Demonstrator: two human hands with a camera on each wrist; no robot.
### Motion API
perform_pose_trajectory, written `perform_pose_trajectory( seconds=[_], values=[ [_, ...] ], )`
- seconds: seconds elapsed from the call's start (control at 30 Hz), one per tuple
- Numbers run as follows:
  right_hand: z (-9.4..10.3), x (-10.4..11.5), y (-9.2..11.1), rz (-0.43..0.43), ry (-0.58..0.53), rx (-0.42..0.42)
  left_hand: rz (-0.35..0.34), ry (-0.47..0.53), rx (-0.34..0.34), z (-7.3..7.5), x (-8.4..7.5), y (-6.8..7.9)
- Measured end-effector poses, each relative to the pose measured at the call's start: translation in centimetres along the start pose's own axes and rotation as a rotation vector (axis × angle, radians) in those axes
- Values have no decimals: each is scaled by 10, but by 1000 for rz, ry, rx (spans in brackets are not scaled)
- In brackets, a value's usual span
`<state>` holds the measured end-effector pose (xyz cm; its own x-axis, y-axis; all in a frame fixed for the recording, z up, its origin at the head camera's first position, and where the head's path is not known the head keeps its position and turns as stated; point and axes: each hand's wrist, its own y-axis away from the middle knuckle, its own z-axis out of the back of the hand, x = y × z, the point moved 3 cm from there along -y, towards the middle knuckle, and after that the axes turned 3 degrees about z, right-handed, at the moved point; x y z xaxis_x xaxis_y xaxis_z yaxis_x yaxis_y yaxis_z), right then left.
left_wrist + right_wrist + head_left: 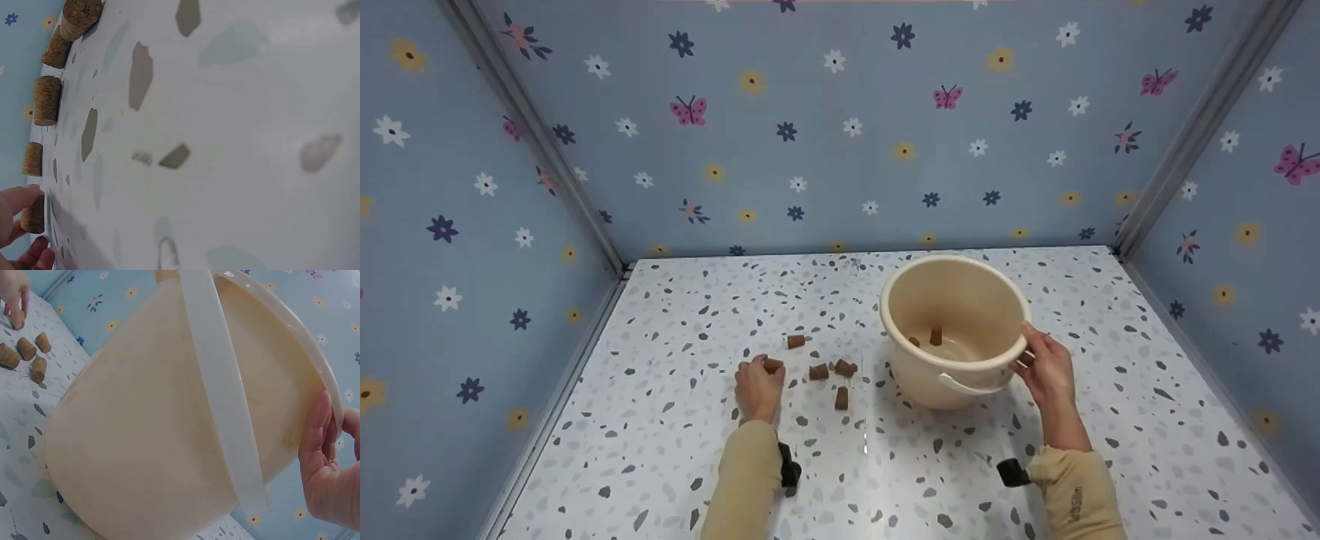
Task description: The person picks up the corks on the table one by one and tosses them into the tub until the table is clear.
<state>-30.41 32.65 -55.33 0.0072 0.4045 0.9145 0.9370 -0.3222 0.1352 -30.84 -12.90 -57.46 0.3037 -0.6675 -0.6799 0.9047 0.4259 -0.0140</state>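
The short brown cork stopper (773,365) is at the fingertips of the left hand (760,386), low over the white, stone-flecked surface (660,450), left of a cream plastic bucket (926,384). From where I stand, the left hand is pinching it, its fingers bent around the sides, though I cannot tell whether the cork bears on the surface or is just off it. The right hand (1048,371) grips the bucket's rolled rim at the right side, fingers on one side of the edge and thumb on the other. The step in hand seems to be taking up this one cork, and I'd judge it goes best with a light, square pinch across the middle, since a squeeze near one end could make so stubby a piece roll. Four loose corks (818,371) lie nearby, so a straight lift would avoid knocking them; a steady right hand should keep the bucket from shifting. The cork itself is a small barrel lying on its side, warm brown with a darker, speckled grain. Two more corks (936,335) show inside the bucket, and a white handle (219,382) hangs across its outer wall.
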Motion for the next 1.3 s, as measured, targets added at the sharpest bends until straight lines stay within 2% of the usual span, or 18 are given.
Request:
perform_pose_trajectory(
  seconds=[0.1,0.17,0.27,0.3,0.43,0.53,0.63,0.73,0.87,0.97,1.07,1.13,1.23,1.27,1.3],
  values=[
    [12,-13,-16,3,-18,22,-4,-5,2,1,-3,0],
    [13,-12,-16,0,-29,40,-8,3,0,2,-6,0],
    [1,1,-1,5,-32,56,-18,10,-16,3,-11,-1],
    [-7,9,10,4,-31,55,-24,13,-25,4,-13,-1],
    [-39,41,51,-8,8,-8,-41,23,-55,5,-22,-2],
    [-49,51,65,-26,43,-51,-52,22,-67,6,-29,-2],
    [-35,38,47,-14,19,-4,-68,25,-72,8,-36,0],
    [-6,7,9,7,-6,31,-88,38,-79,10,-44,1],
    [28,-35,-39,34,-8,7,-149,82,-96,13,-55,4],
    [38,-48,-53,60,5,3,-216,144,-115,16,-65,7],
    [28,-35,-38,53,-14,24,-272,220,-119,19,-75,11],
    [14,-18,-19,46,-38,60,-294,249,-117,20,-82,14],
    [-10,11,12,10,-14,34,-339,266,-123,24,-95,19],
    [-14,16,18,1,11,10,-356,265,-127,25,-100,21],
    [-14,15,17,1,2,20,-375,269,-130,26,-104,23]
  ],
)
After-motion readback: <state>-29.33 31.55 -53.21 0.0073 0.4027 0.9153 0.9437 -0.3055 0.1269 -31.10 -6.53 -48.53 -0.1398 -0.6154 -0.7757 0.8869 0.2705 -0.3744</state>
